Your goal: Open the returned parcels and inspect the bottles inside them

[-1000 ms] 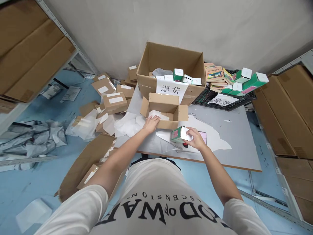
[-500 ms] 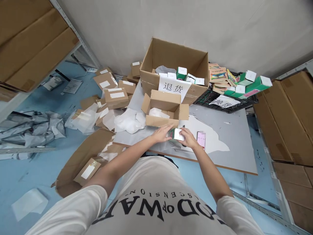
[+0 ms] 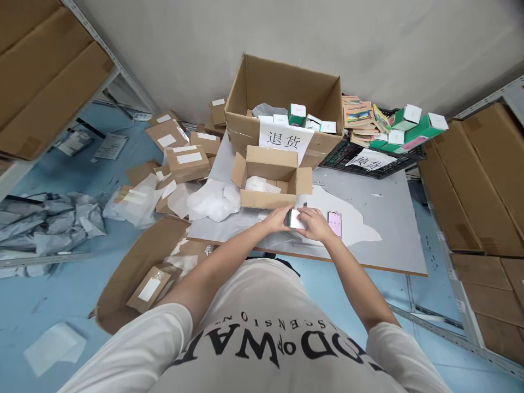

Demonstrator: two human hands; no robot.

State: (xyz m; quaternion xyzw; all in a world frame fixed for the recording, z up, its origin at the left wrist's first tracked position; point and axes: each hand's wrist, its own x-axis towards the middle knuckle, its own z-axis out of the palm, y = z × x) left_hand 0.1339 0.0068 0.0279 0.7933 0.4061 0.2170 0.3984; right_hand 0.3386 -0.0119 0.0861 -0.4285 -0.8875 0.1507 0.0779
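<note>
A small green box with a white end (image 3: pixel 296 219) is held between both hands over the near edge of the table. My left hand (image 3: pixel 277 219) closes round its left side. Across its right side and white end lie the fingers of my right hand (image 3: pixel 313 224), which partly cover it. Just beyond my hands stands an open brown carton (image 3: pixel 268 201) with its flaps out and white wrapping (image 3: pixel 262 185) inside. To the right of my right hand a phone with a pink screen (image 3: pixel 335 224) lies on a sheet of white paper (image 3: pixel 356 225).
Behind the carton stands a large cardboard box (image 3: pixel 245 128) with green-and-white boxes inside. Right of it, a black crate (image 3: pixel 352 166) holds booklets and more boxes. Small brown parcels (image 3: pixel 187 164) and crumpled white wrapping (image 3: pixel 215 201) crowd the left. Shelves with cartons (image 3: pixel 470 185) flank both sides.
The green box has turned a little in my hands, and less of its green side shows. My right-hand fingers have moved further over its white end. The whole view has shifted slightly.
</note>
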